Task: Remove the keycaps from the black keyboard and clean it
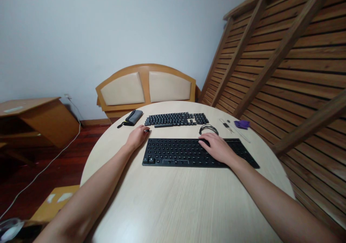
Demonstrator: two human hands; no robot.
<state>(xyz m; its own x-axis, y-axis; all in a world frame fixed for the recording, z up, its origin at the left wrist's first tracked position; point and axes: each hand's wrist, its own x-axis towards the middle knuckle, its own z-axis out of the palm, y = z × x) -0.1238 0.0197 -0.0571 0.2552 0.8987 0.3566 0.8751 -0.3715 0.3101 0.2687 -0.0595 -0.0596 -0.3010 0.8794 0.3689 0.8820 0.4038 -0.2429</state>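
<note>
A black keyboard (173,152) lies across the table with most of its switches bare. A few keycaps (148,160) sit in its lower left corner. Beyond it, many loose black keycaps (173,118) are laid out in keyboard order, with a few gaps on the right. My left hand (137,136) is off the keyboard's upper left corner, its fingers pinched on a small black keycap (147,130). My right hand (216,146) rests on the right half of the keyboard, fingers stretched out and holding nothing. A coiled black cable (208,127) lies just beyond it.
On the round table (173,199), a grey pouch (133,117) lies at the far left. A wire keycap puller (226,125), a thin pale stick (241,133) and a purple cloth (242,124) lie at the far right. A slatted wooden frame (270,66) leans on the right.
</note>
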